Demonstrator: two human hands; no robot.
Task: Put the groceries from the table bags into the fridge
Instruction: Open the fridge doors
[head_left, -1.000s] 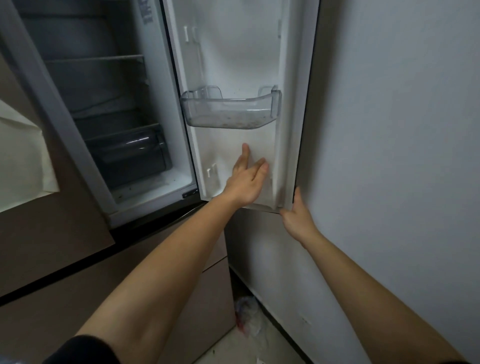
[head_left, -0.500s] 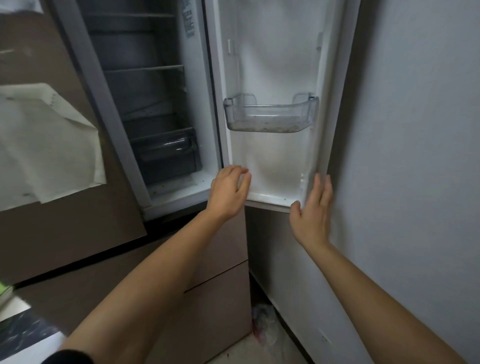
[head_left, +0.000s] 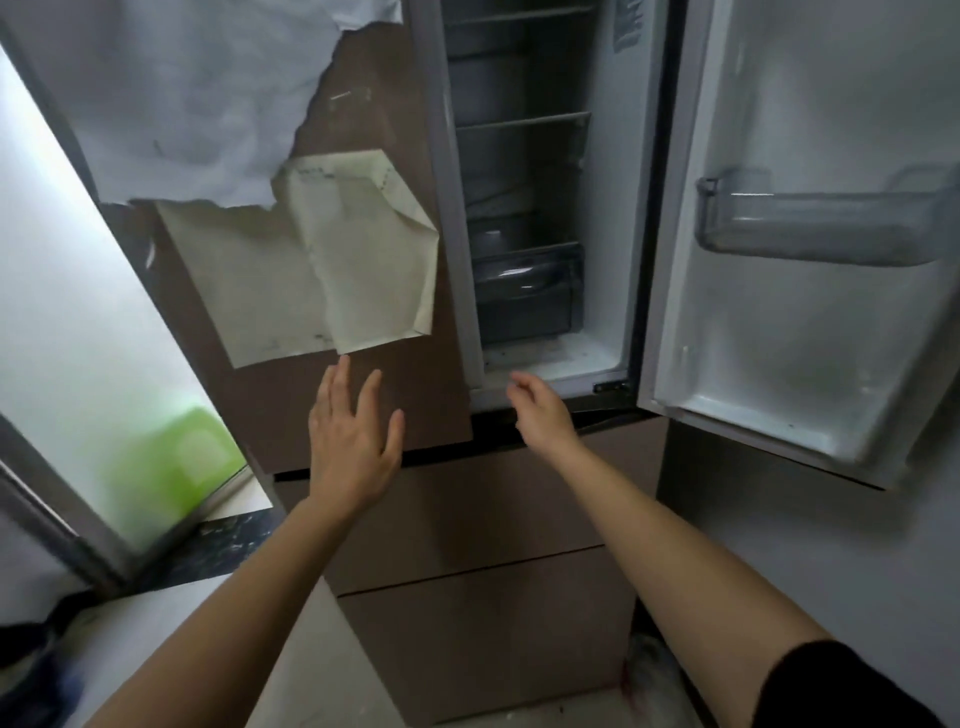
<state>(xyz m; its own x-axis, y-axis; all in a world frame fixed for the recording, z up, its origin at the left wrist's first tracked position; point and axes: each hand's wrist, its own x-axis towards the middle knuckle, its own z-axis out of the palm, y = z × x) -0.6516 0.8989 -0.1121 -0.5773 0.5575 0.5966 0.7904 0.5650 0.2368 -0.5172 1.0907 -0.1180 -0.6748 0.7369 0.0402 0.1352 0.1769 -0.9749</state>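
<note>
Both hands hang empty before the fridge (head_left: 467, 519): left hand (head_left: 353, 441) spread flat by its closed door (head_left: 415, 405), right hand (head_left: 540, 415) loosely curled under its open compartment (head_left: 524, 171). No groceries show. Unheld, its open door (head_left: 779, 322) may swing shut before anything arrives

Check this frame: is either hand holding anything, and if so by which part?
Nothing is held. The left hand is spread open before the closed fridge door; the right hand is loosely curled and empty.
</note>
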